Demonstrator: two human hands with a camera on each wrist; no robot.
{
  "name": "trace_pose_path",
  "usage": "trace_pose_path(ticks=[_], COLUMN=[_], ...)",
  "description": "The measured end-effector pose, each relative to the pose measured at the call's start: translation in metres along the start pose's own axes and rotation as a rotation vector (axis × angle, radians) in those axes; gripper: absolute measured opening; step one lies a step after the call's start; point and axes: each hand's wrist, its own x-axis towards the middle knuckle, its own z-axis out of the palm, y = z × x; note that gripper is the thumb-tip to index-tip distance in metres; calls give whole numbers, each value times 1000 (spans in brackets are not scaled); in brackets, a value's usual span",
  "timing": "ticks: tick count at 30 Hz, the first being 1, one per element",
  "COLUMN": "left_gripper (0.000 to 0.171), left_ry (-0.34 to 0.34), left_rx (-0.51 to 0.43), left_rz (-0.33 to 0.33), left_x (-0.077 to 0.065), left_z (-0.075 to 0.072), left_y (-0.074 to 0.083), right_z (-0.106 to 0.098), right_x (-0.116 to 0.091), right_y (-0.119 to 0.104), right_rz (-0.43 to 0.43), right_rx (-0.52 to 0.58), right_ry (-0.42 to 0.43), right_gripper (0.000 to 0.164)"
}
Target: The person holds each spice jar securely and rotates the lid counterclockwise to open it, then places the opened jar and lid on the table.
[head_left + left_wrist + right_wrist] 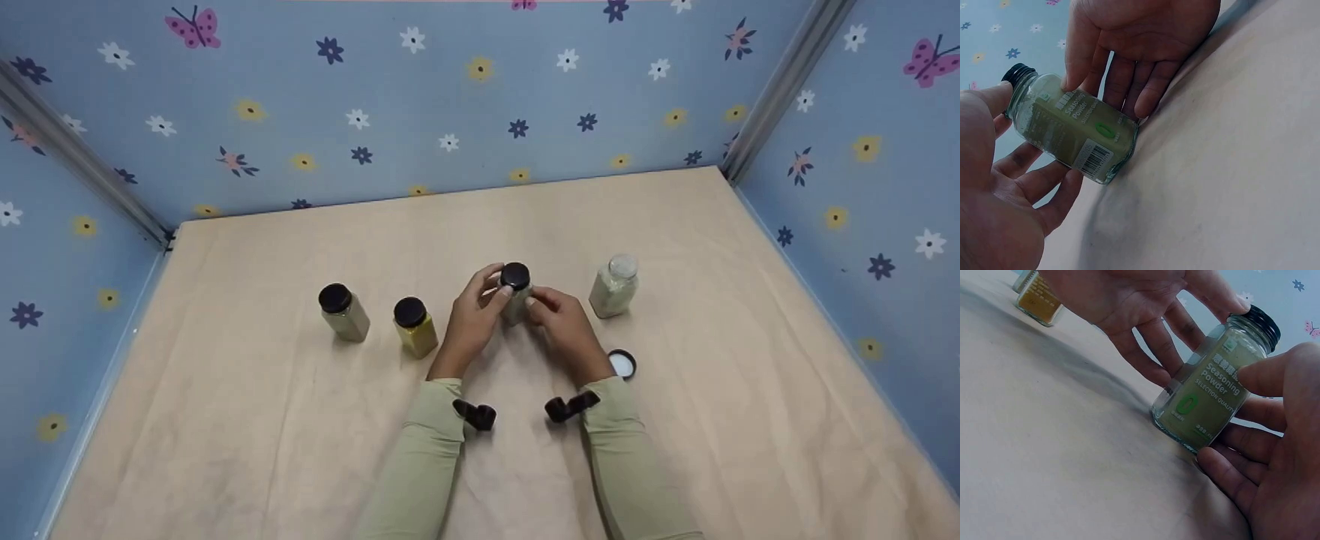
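Between both hands is a glass jar of greenish seasoning powder with a black screw cap. My left hand grips it near the top, thumb against the cap's edge and fingers along the side. From the other side my right hand holds the body, its thumb on the printed label. In the right wrist view the jar leans, its base close over the cloth. The left wrist view shows a barcode sticker low on the jar.
Left of the hands stand a jar of yellow powder and another greenish jar, both black-capped. At the right stands a pale jar without a black cap. A loose black cap lies white inside up by the right wrist. Patterned walls surround the cloth-covered table.
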Motion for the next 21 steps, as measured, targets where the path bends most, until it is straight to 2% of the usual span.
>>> trace_pose_path(ticks=[11,21], left_gripper=[51,50], left_ry=[-12,-10], left_rx=[101,123], left_rz=[-31,-28], left_x=[-1,-1], left_z=[0,0], left_y=[6,8], right_z=[0,0], right_x=[-1,-1], right_y=[-2,-2], right_rz=[20,18], right_rx=[14,-8], right_ry=[-4,8], right_gripper=[33,31])
